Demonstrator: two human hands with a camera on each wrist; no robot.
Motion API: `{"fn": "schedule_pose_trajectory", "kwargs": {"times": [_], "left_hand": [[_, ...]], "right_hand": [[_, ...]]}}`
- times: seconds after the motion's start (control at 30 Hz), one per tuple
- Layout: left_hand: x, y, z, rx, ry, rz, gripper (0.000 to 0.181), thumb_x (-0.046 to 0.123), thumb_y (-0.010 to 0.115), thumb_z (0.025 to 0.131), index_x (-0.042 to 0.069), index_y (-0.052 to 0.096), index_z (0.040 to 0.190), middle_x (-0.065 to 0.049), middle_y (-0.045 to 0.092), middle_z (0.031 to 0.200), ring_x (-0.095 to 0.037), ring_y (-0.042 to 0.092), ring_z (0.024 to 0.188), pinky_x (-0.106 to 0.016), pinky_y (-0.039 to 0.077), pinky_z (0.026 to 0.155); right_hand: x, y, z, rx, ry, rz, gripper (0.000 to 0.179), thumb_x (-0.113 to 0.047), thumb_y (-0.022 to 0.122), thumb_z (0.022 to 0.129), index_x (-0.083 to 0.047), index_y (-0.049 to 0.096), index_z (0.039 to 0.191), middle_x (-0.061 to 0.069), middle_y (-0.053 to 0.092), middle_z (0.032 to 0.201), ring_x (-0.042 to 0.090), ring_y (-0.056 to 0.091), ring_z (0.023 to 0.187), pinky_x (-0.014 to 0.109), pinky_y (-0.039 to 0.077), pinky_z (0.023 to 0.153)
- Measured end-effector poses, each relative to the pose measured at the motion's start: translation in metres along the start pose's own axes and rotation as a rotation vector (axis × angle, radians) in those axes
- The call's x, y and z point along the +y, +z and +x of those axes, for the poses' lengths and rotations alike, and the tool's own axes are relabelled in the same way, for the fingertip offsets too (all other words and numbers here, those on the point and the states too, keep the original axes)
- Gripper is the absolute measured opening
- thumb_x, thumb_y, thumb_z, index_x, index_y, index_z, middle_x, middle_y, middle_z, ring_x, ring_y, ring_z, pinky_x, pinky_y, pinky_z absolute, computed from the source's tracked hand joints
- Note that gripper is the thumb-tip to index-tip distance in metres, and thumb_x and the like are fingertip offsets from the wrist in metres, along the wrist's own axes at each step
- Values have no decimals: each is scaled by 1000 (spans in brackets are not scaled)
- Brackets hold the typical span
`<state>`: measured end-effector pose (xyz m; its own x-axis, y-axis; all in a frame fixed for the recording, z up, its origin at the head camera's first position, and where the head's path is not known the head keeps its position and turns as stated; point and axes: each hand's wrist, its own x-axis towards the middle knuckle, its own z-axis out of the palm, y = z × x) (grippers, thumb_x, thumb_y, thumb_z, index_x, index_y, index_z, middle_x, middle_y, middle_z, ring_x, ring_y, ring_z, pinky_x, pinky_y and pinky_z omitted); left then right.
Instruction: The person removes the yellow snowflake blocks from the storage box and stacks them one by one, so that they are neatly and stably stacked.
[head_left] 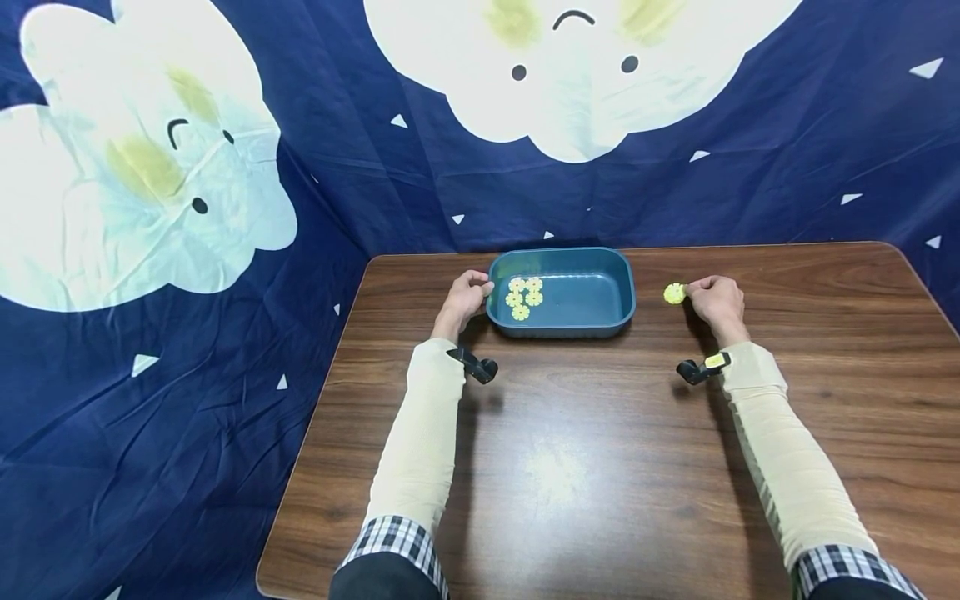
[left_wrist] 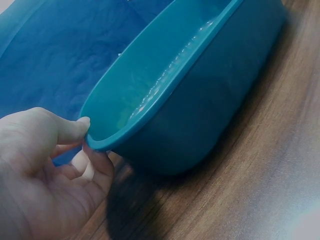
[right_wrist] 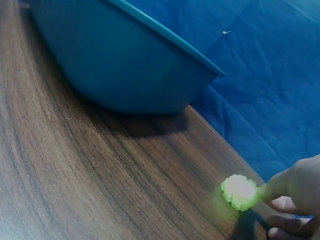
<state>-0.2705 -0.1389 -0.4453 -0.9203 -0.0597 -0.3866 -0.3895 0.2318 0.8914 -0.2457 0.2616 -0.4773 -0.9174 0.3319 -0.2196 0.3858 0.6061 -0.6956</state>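
A dark teal plastic tub stands near the back edge of the table. Several small yellow flower-shaped pieces lie on its floor, toward the left end. At that end my left hand pinches the rim, thumb on top and fingers beneath, as the left wrist view shows. To the right of the tub, my right hand holds another yellow flower-shaped piece by its edge, between thumb and fingertips. In the right wrist view this flower-shaped piece looks washed out by glare, close over the wood.
The brown wood-grain table has rounded corners and ends just behind the tub. A dark blue cloth with white clouds hangs behind and to the left. A small black camera sits on the left wrist, another camera on the right.
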Motion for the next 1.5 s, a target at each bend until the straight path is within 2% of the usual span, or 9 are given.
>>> {"fn": "schedule_pose_trajectory", "kwargs": {"times": [0.4,0.87,1.1,1.3,1.5], "left_hand": [[-2,1,0,3,-13,-21,25,13,52,98,6,51,122,-3,49,101,-19,53,94,-27,47,77],[-2,1,2,6,-2,-16,22,12,53,98,6,52,119,-3,49,99,-18,54,88,-28,48,75],[0,1,0,5,0,-15,22,11,53,98,6,51,119,-2,48,100,-18,52,88,-28,47,75],[2,1,-1,4,3,-13,23,11,52,98,5,51,121,-3,49,103,-20,53,91,-27,48,75],[2,1,0,6,-1,-20,24,11,53,98,5,51,121,-3,49,102,-19,53,88,-26,47,71]], "right_hand": [[3,0,-3,29,-24,26,35,-26,50,92,-1,62,114,23,58,124,45,42,125,49,33,105],[-5,-2,-10,109,-66,75,33,-23,48,89,-3,60,113,21,59,118,39,49,116,44,36,101],[-14,-1,-15,139,-100,107,32,-23,51,90,-4,61,112,18,61,110,33,53,107,40,38,93],[-23,1,-17,156,-130,122,30,-25,56,91,-4,62,111,8,62,97,27,54,99,30,39,83],[-32,5,-20,161,-149,135,29,-26,57,92,-5,62,112,12,63,105,21,53,95,27,38,82]]}}
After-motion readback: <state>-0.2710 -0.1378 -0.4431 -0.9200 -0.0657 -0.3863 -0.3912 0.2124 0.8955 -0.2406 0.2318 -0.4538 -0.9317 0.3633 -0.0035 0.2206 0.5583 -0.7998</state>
